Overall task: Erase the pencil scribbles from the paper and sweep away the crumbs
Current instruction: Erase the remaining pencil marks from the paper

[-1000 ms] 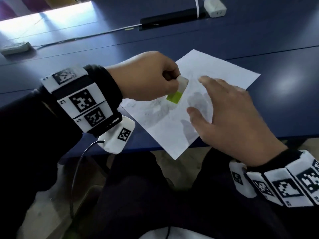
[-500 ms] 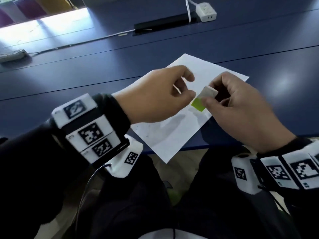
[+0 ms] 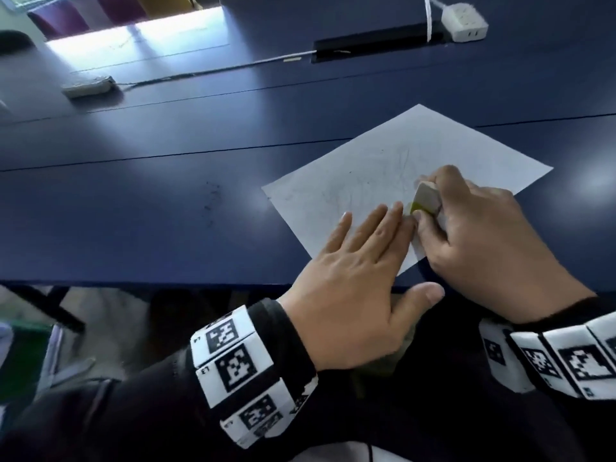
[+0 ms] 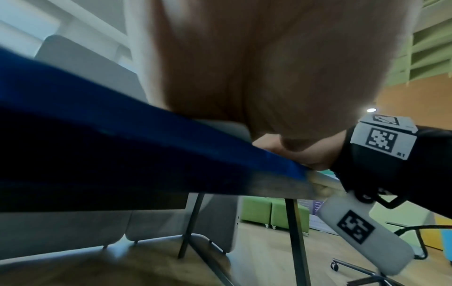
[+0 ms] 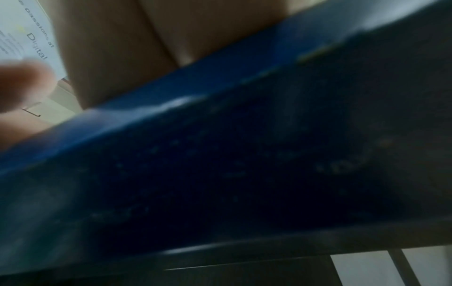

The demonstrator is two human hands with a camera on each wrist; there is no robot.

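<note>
A white sheet of paper with faint pencil scribbles lies askew near the front edge of the dark blue table. My right hand grips a white eraser with a green sleeve, which stands on the paper's near right part. My left hand lies flat with straight fingers on the paper's near corner, its fingertips beside the eraser. Dark crumbs dot the table left of the sheet. The wrist views are blurred and show only palms and the table's edge.
At the back of the table are a white power strip, a black cable slot and a small grey device on a cable. The table's front edge runs just under my left palm, with chairs on the floor below.
The eraser passed from my left hand to my right. The right hand brought it down onto the paper, and the left hand flattened on the sheet's near corner.
</note>
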